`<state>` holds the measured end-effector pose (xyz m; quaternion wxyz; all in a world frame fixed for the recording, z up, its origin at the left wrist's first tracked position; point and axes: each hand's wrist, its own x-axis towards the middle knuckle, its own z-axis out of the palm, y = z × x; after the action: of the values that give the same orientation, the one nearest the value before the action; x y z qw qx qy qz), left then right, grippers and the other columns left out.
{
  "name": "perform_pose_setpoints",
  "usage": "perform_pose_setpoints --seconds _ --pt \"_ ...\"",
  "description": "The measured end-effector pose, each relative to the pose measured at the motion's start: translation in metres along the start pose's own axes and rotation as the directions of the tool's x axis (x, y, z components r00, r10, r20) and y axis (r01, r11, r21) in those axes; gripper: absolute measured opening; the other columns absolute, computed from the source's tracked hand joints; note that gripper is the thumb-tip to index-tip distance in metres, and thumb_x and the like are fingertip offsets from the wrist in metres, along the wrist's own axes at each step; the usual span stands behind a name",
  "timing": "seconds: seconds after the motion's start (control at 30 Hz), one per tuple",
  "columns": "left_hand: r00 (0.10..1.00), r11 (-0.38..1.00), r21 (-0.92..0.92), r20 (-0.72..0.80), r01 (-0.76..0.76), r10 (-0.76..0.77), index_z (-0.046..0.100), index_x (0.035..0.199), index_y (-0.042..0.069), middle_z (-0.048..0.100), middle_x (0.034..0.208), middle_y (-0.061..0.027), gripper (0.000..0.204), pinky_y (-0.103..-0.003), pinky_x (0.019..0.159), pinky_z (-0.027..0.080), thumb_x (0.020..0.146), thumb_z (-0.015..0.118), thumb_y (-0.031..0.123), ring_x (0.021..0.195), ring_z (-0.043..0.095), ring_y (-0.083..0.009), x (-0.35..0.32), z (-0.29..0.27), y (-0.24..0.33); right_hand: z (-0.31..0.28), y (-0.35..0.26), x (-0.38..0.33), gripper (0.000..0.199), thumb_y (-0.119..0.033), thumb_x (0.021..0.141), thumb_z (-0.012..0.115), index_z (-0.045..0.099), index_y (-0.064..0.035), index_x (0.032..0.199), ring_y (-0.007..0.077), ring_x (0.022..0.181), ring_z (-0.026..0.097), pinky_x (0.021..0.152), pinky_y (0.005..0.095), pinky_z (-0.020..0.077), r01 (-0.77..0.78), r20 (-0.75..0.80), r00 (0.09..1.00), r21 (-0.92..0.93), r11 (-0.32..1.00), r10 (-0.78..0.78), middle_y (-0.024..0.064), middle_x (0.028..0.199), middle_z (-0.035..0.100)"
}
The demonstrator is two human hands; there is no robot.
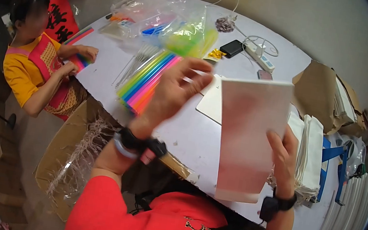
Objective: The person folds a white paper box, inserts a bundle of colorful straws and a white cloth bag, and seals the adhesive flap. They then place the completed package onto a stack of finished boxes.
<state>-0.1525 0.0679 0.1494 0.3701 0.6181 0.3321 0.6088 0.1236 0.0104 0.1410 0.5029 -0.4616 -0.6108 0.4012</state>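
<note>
My right hand (282, 152) grips the right edge of a tall, flat, translucent pinkish plastic sleeve (247, 139), thumb in front, holding it upright over the table. My left hand (179, 88) is raised to the left of the sleeve, apart from it. Its fingers are loosely curled, with a gap to the thumb and nothing visible between them. Behind that hand lies a row of rainbow-coloured tubes (146, 82), with thin metal rods (131, 68) at its left. A white flat sheet (211, 106) is partly hidden behind the sleeve.
White folded cloth pouches (310, 154) stack at the right, beside a blue metal bracket (334, 153) and an opened cardboard box (325, 91). Clear plastic bags (161, 17), a black phone (231, 49) and a power strip (260, 57) lie farther back. At left, a co-worker (37, 67) handles coloured tubes.
</note>
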Motion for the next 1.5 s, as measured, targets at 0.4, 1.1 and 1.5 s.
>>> perform_pose_setpoints --seconds 0.4,1.1,1.5 --pt "0.859 0.23 0.873 -0.316 0.429 -0.403 0.065 0.107 0.006 0.068 0.085 -0.0071 0.041 -0.033 0.072 0.05 0.077 0.073 0.033 0.081 0.065 -0.0214 0.003 -0.212 -0.116 0.037 0.153 0.079 0.043 -0.027 0.089 0.062 0.054 -0.0046 0.125 0.0233 0.095 0.061 0.082 0.0328 0.0478 0.111 -0.058 0.969 -0.769 0.629 -0.242 0.0083 0.107 0.066" --pt "0.652 0.894 0.222 0.619 0.389 -0.438 0.06 0.104 0.001 0.065 0.09 -0.0034 0.019 -0.022 0.069 0.046 0.087 0.063 0.008 0.077 0.059 -0.0097 -0.02 0.097 -0.007 -0.037 0.051 -0.068 0.036 -0.011 0.091 0.061 0.05 -0.0013 0.124 0.0119 0.088 0.061 0.076 0.0261 0.0505 -0.083 -0.116 0.969 0.676 0.732 0.218 0.0043 0.102 0.061" --pt "0.534 0.618 0.419 0.845 -0.665 0.001 0.065 0.098 0.003 0.065 0.095 -0.0165 0.021 -0.045 0.076 0.05 0.084 0.059 0.017 0.088 0.062 -0.0383 0.118 0.343 -0.226 -0.127 0.08 -0.186 0.047 -0.017 0.09 0.064 0.047 0.0007 0.131 0.0133 0.107 0.055 0.094 0.0294 0.044 -0.298 -0.277 0.855 0.428 0.853 0.438 0.0067 0.118 0.059"
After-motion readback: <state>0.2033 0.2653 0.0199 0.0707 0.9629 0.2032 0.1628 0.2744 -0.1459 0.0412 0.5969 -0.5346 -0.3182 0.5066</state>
